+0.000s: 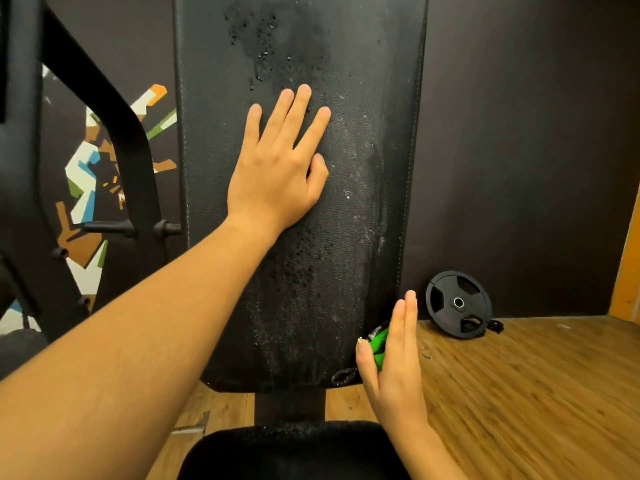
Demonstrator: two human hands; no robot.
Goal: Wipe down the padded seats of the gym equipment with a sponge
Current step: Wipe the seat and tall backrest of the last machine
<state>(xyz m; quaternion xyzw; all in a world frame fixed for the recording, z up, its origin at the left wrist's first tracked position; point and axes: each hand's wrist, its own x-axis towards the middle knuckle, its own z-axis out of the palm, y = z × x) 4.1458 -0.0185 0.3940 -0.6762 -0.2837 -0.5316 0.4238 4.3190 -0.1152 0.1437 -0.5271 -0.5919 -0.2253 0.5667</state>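
We see a black backrest pad (349, 237), pebble-grained, with pale grey stitching down both edges, whitish speckles and darker wet spots. The seat pad (294, 452) at the bottom is black too. At lower right the sponge (378, 344) is bright green with black and white. At left, a mural (83, 174) shows angular white, orange, brown, green and blue patches. The weight plate (459, 303) is black with a silver centre; the floor (536, 393) is orange-brown wood grain.
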